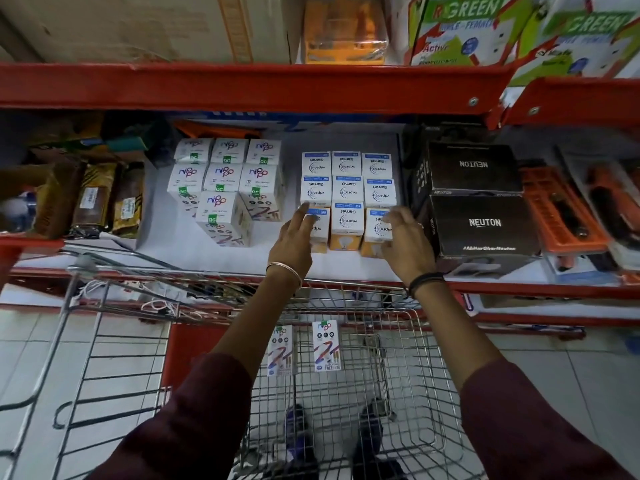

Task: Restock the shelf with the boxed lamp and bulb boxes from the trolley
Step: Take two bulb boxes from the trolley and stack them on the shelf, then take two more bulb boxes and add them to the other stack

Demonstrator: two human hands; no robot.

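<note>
- The left hand point(294, 242) reaches over the shelf's front edge with fingers spread, its fingertips resting on the left front box of the Wipro bulb boxes point(347, 195); it grips nothing.
- The right hand point(407, 242) is spread too, its fingers laid against the right front box of the same block, holding nothing.
- That block stands in three rows of three on the white shelf point(194, 252), near the middle of its front edge.
- Just to its left stands a cluster of Nippo bulb boxes point(225, 181), one set forward toward the front edge.
- Toward the shelf's right end sit two black Neuton boxes point(479, 202), one behind the other, just beside the right hand.
- Below the forearms, the wire trolley point(346, 393) holds two more Nippo boxes point(304, 351) standing against its far wall.
</note>
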